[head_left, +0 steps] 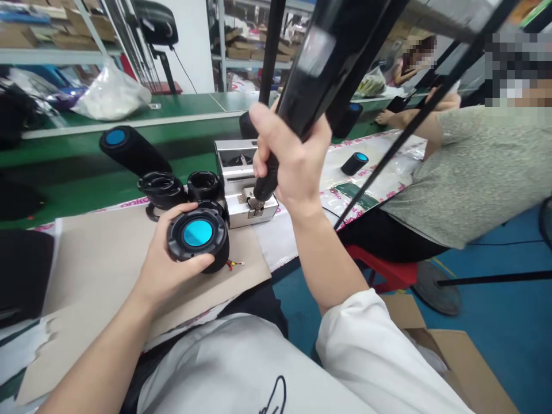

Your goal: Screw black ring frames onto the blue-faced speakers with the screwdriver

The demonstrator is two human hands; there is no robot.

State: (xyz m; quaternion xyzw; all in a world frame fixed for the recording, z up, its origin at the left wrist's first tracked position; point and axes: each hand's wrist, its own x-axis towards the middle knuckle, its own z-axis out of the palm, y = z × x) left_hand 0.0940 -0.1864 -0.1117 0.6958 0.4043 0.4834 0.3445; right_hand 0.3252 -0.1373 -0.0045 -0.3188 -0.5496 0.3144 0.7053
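Observation:
My left hand is wrapped round a black cylindrical speaker, whose round end with a shiny blue disc faces up. Thin coloured wires stick out beside its base. In my right hand is a black electric screwdriver, tilted with its nose down. That nose is at the front of a white-and-silver screw feeder box; whether it touches a screw is hidden. Black plastic rings are stacked behind the speaker, and another ring stack stands to their right.
Brown cardboard covers the bench under my left hand. A longer speaker lies behind the rings; a small one stands further right. A co-worker in a grey shirt sits at right. An open carton is on the floor.

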